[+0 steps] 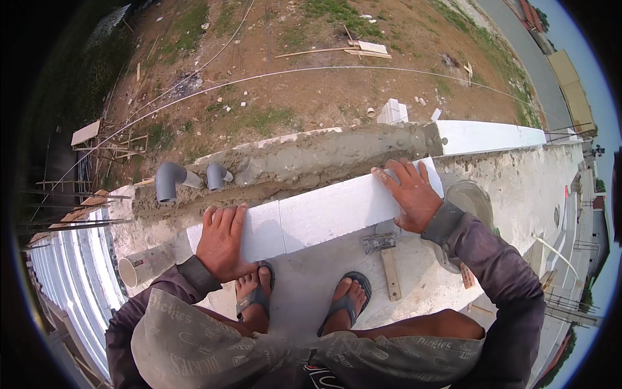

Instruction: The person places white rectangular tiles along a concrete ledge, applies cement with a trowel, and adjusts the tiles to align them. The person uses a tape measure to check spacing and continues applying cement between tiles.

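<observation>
A long white rectangular lightweight-concrete block (324, 211), smooth-faced and sharp-edged, lies across the view with its long axis running from lower left to upper right, just in front of a bed of wet grey mortar (304, 162) that is rough and ridged. The left hand (223, 240) lies flat, fingers spread, on the block's left end; the right hand (409, 194) presses open-palmed on its right end. Neither hand curls around it.

Beyond the mortar's right end sits one more white block (492, 136), already laid, pointing the same way. Two grey plastic pipe elbows (170, 180) stick out of the mortar at the left, and one cream round pipe (146, 264) lies below them. On the rough concrete slab (311, 279), one wooden-handled toothed scraper (385, 256) rests beside two feet in dark flip-flops (346, 301).
</observation>
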The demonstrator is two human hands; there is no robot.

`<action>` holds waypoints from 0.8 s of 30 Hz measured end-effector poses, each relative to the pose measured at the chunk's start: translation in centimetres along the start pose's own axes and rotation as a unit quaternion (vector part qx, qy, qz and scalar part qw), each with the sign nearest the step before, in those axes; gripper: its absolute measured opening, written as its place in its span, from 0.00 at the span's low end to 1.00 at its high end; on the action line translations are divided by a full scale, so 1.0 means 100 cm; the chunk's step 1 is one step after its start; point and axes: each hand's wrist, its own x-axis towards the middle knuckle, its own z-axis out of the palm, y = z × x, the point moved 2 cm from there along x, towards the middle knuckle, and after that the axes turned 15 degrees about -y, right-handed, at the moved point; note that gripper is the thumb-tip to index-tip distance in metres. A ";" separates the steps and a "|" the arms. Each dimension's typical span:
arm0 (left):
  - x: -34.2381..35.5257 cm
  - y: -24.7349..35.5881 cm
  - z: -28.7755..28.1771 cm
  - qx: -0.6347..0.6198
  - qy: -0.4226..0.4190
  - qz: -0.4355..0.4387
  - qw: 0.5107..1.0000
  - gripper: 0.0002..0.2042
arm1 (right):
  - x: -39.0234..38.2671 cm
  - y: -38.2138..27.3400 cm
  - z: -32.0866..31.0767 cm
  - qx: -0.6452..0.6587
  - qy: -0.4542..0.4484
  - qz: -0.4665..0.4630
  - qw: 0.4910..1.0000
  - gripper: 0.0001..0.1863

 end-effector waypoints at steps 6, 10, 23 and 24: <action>0.045 0.034 -0.046 0.030 0.011 0.002 0.999 0.54 | -0.004 0.066 -0.037 -0.029 0.020 -0.002 0.999 0.53; 0.071 0.044 -0.086 0.068 -0.012 -0.001 0.998 0.52 | 0.007 0.097 -0.043 -0.003 0.058 -0.018 0.998 0.50; 0.100 0.019 -0.084 0.045 -0.003 -0.004 0.999 0.52 | 0.032 0.125 -0.012 0.116 0.124 -0.065 0.983 0.50; 0.101 0.018 -0.086 0.047 -0.012 -0.014 0.999 0.52 | 0.033 0.127 -0.014 0.112 0.141 -0.073 0.981 0.50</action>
